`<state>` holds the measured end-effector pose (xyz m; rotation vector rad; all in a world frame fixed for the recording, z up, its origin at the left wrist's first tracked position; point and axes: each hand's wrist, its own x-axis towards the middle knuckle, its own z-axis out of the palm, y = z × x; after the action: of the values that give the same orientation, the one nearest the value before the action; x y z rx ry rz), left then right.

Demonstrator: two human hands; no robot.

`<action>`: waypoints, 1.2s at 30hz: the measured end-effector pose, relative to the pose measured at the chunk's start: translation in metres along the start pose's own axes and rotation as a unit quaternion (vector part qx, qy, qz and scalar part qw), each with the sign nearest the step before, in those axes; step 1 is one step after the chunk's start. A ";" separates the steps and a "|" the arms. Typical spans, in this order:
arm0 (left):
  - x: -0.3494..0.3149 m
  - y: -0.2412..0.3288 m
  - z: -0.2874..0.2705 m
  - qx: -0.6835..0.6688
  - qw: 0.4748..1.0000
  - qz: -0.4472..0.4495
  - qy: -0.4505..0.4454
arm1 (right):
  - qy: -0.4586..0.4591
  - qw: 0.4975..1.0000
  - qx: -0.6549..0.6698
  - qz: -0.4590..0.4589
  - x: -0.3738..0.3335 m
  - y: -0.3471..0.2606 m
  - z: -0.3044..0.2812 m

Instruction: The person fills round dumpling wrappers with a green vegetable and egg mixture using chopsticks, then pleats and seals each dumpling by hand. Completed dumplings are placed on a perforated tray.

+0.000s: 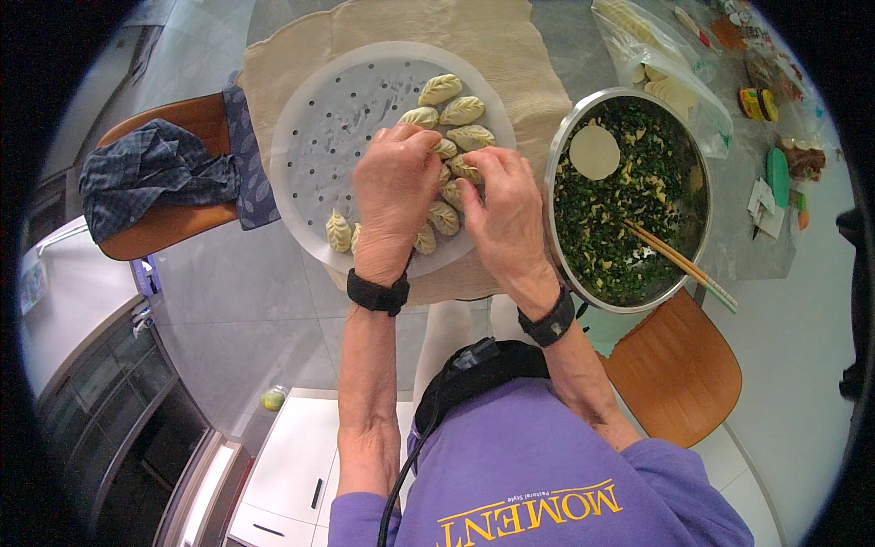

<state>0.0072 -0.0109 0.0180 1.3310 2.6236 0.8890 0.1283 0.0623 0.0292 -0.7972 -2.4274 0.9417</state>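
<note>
Pleated, leaf-shaped dumplings (461,110) lie on a round white sheet with holes (308,182), mostly along its right side. My left hand (396,178) is curled over the middle of the sheet, its fingertips beside a dumpling (444,149); what lies under its fingers is hidden. Thumb and fingers of my right hand (503,201) close around another dumpling (464,169) at the right of the group. Right of this hand stands a wide metal bowl (552,196) of chopped green filling (629,201). One round dough wrapper (594,151) rests on the filling.
Wooden chopsticks (674,260) lean over the bowl's lower right rim. Beige cloth (529,55) lies under the sheet. A clear plastic bag (661,64), a yellow-labelled jar (757,104) and a green oval object (777,177) occupy the right. Brown chairs (679,365) flank the table.
</note>
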 end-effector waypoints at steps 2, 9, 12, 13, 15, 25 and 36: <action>0.000 0.001 0.002 0.018 1.000 0.008 0.007 | 0.002 1.000 0.002 -0.003 0.000 -0.001 0.000; 0.002 -0.002 0.004 0.018 1.000 0.012 -0.014 | -0.006 1.000 0.004 -0.003 -0.001 -0.002 -0.003; 0.003 -0.003 0.006 0.014 0.999 0.029 -0.005 | -0.006 1.000 0.008 -0.004 -0.002 -0.003 -0.003; 0.003 -0.003 0.006 0.012 1.000 0.028 -0.001 | -0.005 1.000 0.007 -0.007 -0.002 -0.003 -0.003; 0.003 -0.003 0.007 0.010 1.000 0.023 0.007 | -0.005 1.000 0.009 -0.009 -0.002 -0.003 -0.003; 0.001 -0.001 0.010 0.036 0.999 -0.002 0.011 | -0.013 1.000 0.016 -0.007 -0.003 -0.004 -0.005; -0.016 -0.005 -0.009 -0.062 0.993 -0.085 0.052 | 0.011 1.000 0.025 0.003 -0.008 -0.004 -0.007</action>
<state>0.0110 -0.0294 0.0196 1.0411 2.6568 1.1012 0.1372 0.0582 0.0352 -0.7937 -2.3746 0.9859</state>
